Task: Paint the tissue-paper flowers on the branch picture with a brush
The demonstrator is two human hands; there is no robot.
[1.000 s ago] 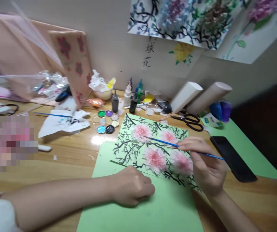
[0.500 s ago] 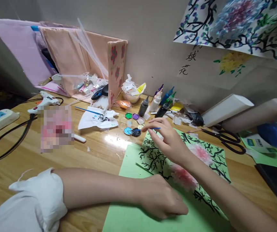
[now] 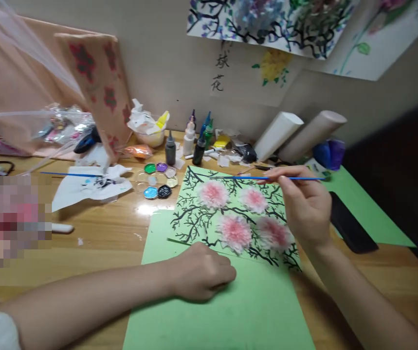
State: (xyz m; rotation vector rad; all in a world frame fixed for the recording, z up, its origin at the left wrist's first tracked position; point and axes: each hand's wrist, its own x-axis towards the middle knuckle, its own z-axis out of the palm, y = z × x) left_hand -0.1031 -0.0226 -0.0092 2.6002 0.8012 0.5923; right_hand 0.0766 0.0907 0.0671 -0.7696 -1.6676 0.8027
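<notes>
My right hand (image 3: 305, 209) pinches a thin blue paintbrush (image 3: 241, 178), held nearly level with its tip pointing left above the far edge of the painting. The painting (image 3: 209, 216) is on green paper, with black branches and several fluffy pink-and-white flowers. Curled into a fist, my left hand (image 3: 205, 272) rests on the plain green sheet (image 3: 212, 316) near the painting's lower edge; nothing shows in it. Left of the painting's far corner sits a round paint palette (image 3: 156, 181) with green, purple, blue and black wells.
A stained tissue (image 3: 81, 189) bears another blue brush. Paint bottles (image 3: 170, 149) and a tissue-filled bowl (image 3: 150, 136) line the wall. Paper rolls (image 3: 280, 136) lean at back right, beyond a black phone-like slab (image 3: 353, 223). Pixelation hides something at left.
My right hand has drawn the brush from the palette's paint wells to the right, over the painting. My left fist stays on the green sheet. The view has swung right.
</notes>
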